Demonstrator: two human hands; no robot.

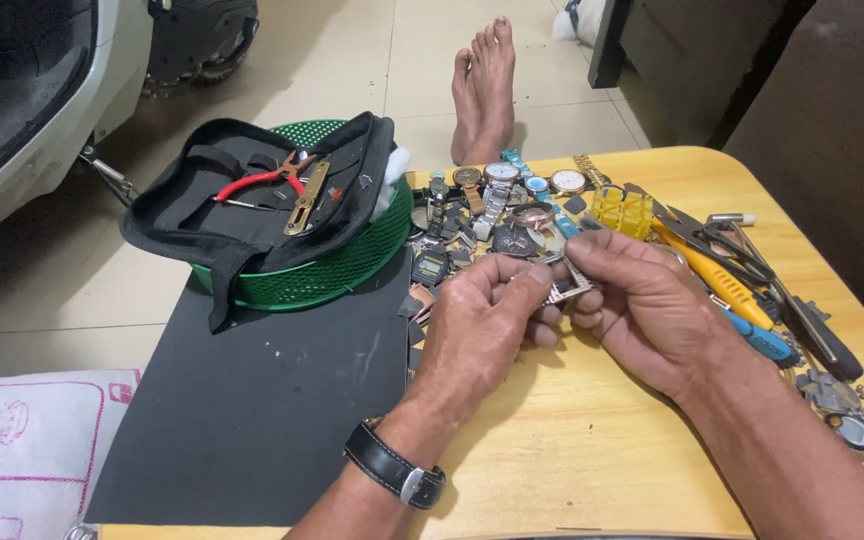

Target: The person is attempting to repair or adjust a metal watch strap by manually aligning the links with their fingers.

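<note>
Both hands meet over the wooden counter point(572, 450), left hand point(477, 325) and right hand point(642, 305) each pinched on a small silvery metal watch part point(564, 288) held between the fingertips; it runs roughly left-right, both hands equally near. Beyond them lies a heap of watches point(492, 205), with yellow- and blue-handled tools point(732, 295) on the right. Farther left a green mesh basket point(337, 265) holds a black tool pouch point(252, 190) with red-handled pliers point(262, 180).

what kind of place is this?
Probably an informal watch-repair spot at a low wooden table on a tiled floor. Clues: a cluster of wristwatches, pliers and hand tools, and both hands, left hand and right hand, pinching a small metal part.
</note>
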